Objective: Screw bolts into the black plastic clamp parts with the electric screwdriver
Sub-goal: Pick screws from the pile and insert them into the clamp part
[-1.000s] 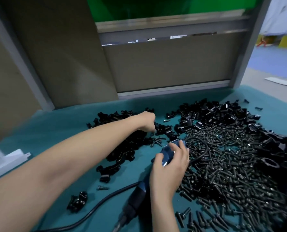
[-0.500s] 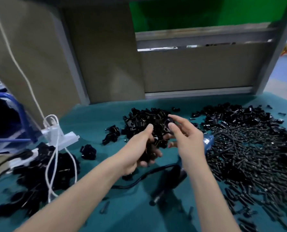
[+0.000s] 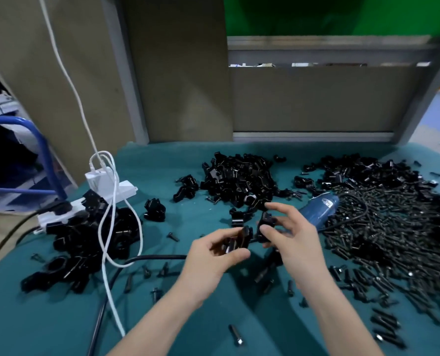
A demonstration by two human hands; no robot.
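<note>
Black plastic clamp parts: one in each hand, above the teal table cover (image 3: pixel 162 160).
Left hand (image 3: pixel 213 256) has its fingers curled round a clamp part (image 3: pixel 235 242). Right hand (image 3: pixel 292 237) pinches a second clamp part (image 3: pixel 265 224) between thumb and middle fingers, index finger raised and free. The two parts sit just beside each other; blur hides whether they touch. Electric screwdriver (image 3: pixel 317 210) lies on the cover just behind the right hand, in neither hand, its blue body at the edge of the loose bolts (image 3: pixel 393 240) spread to the right. Main heap of clamp parts (image 3: pixel 239 181) is behind the hands, a smaller heap (image 3: pixel 85 240) to the left, near a white power strip (image 3: pixel 111 196) with a white cable (image 3: pixel 108 227). A few stray bolts lie near the forearms.
</note>
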